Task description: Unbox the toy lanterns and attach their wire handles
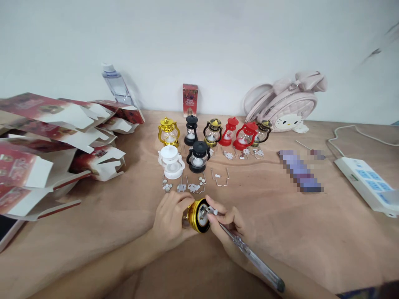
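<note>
Head view: left hand [171, 216] grips the gold lantern [195, 214] sideways, base pointing right.

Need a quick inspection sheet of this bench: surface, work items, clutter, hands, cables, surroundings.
Surface: brown table, no spill seen
Work items: gold lantern tipped, underside facing right hand; eight more lanterns stand behind; wire handles and small metal parts lie in front of them
Clutter: heap of open red-and-white boxes at left; phone, partly pixelated, at right
Hands: left holds the gold lantern; right holds a screwdriver at its base
Cables: white cord by power strip
Surroundings: bottle, upright red box, pink bag by the wall
</note>
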`<action>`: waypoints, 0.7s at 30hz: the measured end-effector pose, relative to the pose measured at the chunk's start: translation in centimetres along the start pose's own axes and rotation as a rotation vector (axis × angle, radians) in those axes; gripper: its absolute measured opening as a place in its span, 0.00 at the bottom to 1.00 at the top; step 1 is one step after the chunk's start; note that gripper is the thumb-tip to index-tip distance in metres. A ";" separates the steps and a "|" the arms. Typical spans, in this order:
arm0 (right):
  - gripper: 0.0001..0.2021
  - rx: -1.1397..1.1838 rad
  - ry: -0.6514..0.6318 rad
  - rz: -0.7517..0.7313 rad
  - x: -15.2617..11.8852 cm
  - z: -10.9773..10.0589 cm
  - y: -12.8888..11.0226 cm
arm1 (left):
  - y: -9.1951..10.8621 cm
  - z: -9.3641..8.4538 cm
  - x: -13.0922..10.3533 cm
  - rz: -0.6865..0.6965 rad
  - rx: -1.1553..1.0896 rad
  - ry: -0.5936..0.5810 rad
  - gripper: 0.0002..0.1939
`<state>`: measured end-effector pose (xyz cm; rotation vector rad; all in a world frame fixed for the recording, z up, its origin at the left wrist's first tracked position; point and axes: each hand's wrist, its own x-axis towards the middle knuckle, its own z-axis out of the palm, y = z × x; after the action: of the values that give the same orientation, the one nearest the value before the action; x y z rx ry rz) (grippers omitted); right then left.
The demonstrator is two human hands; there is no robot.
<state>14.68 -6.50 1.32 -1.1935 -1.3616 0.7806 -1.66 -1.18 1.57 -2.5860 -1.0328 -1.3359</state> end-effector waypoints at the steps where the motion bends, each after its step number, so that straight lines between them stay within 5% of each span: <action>1: 0.11 0.003 -0.008 -0.002 0.0 0.1 0.0 | 0.0 0.0 0.0 -0.001 -0.003 0.005 0.14; 6: 0.13 0.128 0.108 0.083 1.3 0.4 -0.8 | -0.1 0.2 -0.2 -0.043 0.004 -0.017 0.15; 11: 0.16 0.018 0.241 0.169 5.6 -1.9 0.5 | -0.3 0.2 -0.3 -0.074 -0.013 -0.043 0.16; 17: 0.12 -0.319 0.074 0.030 9.0 -4.2 4.2 | -0.5 0.3 -0.5 -0.133 -0.057 -0.035 0.17; 21: 0.11 -0.388 0.080 -0.123 8.2 -4.0 3.1 | -0.5 0.2 -0.5 -0.159 -0.053 -0.058 0.18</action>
<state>20.18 1.45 1.54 -1.4071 -1.5474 0.3853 -2.02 -0.97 0.99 -2.6451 -1.2526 -1.3458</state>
